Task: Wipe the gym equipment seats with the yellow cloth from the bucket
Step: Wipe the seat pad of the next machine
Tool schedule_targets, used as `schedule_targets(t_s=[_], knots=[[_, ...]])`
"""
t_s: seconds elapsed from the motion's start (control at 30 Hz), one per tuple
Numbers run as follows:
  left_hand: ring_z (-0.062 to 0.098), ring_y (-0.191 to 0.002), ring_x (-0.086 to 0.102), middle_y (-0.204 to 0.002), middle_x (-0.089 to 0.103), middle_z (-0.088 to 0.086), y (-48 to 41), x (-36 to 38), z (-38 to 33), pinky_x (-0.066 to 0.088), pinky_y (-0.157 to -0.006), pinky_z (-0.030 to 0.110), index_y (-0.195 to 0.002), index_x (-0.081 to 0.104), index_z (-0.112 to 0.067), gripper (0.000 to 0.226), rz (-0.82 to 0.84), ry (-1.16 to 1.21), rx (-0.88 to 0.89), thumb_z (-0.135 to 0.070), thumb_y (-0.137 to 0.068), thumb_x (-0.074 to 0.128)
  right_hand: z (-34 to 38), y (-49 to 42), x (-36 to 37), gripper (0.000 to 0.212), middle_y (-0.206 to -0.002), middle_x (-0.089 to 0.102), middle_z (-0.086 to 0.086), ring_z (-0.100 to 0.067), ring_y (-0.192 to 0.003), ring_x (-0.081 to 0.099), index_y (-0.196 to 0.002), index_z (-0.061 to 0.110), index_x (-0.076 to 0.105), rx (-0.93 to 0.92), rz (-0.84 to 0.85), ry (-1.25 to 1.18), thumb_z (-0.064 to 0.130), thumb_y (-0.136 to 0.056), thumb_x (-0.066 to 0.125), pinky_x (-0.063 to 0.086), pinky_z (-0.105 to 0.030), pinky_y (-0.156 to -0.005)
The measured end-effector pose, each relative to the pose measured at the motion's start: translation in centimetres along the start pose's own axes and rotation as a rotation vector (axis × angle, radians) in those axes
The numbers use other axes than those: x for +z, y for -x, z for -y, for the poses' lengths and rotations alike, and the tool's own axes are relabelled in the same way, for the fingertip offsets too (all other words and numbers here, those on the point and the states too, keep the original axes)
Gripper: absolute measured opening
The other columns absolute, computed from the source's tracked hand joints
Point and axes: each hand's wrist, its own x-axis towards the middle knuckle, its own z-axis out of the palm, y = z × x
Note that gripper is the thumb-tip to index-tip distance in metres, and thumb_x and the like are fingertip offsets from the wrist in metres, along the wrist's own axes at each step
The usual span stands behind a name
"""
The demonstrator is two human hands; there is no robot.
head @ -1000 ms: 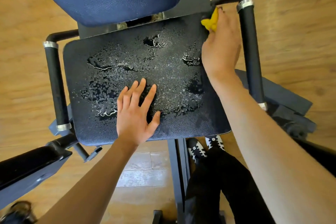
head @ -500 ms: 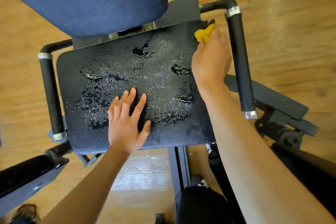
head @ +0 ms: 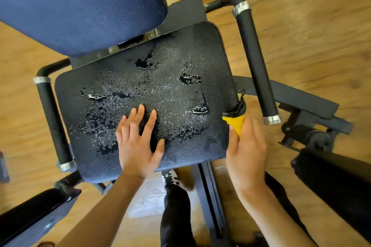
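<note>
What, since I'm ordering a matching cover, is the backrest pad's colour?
Dark blue: the backrest pad has a grained, leather-like surface, seen in the head view.

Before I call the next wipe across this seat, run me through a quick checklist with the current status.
1. Grip: right hand holds the yellow cloth: ok.
2. Start position: cloth sits at the right edge of the seat pad: ok.
3. Surface dry: not ok; water droplets and small puddles cover the middle.
4. Wipe path free: not ok; left hand lies flat on the wet middle-front of the pad.
5. Rinse supply: bucket is not in view: cannot tell.
</note>
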Motion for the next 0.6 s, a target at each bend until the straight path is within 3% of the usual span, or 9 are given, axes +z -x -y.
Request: schedule_targets(t_s=[0.2,0.33,0.5,0.6], knots=[[0.038,-0.145,0.027,-0.159,0.029,0.014,-0.2,-0.1,-0.5,0.015,-0.118,0.055,-0.152,0.039,-0.018,0.066,0.003,-0.030,-0.019,-0.048,-0.093,0.041,6.1,-11.8,2.5,0.051,-0.137,0.055,-0.017,-0.036,-0.125,0.051,-0.148,0.002,0.040,-0.081,-0.002,0.070,0.023,-0.102,0.051,0.042,-0.044,-0.102],[0.033,-0.147,0.022,-0.161,0.026,0.010,-0.3,-0.1,-0.1,0.010,-0.119,0.050,-0.154,0.038,-0.020,0.066,-0.011,-0.022,-0.002,-0.049,-0.094,0.041,10.3,-18.0,2.7,0.038,-0.126,0.061,-0.009,-0.033,-0.115,0.058,-0.133,0.010,0.051,-0.038,-0.016,0.108,0.035,-0.107,0.043,0.033,-0.034,-0.072],[0.032,-0.146,0.020,-0.160,0.030,0.013,-0.1,0.0,0.1,0.013,-0.117,0.051,-0.153,0.042,-0.019,0.065,-0.027,-0.021,0.009,-0.048,-0.095,0.042,7.3,-11.7,1.6,0.048,-0.136,0.057,-0.012,-0.037,-0.119,0.055,-0.147,0.012,0.042,-0.023,-0.030,0.064,0.031,-0.104,0.049,0.043,-0.042,-0.086],[0.033,-0.148,0.021,-0.160,0.033,0.015,0.0,0.1,0.2,0.014,-0.119,0.051,-0.153,0.044,-0.017,0.065,-0.032,-0.003,0.013,-0.047,-0.095,0.042,3.1,-3.5,1.1,0.044,-0.126,0.060,-0.017,-0.039,-0.114,0.056,-0.142,0.005,0.047,0.003,-0.092,0.032,0.021,-0.102,0.053,0.043,-0.044,-0.088]])
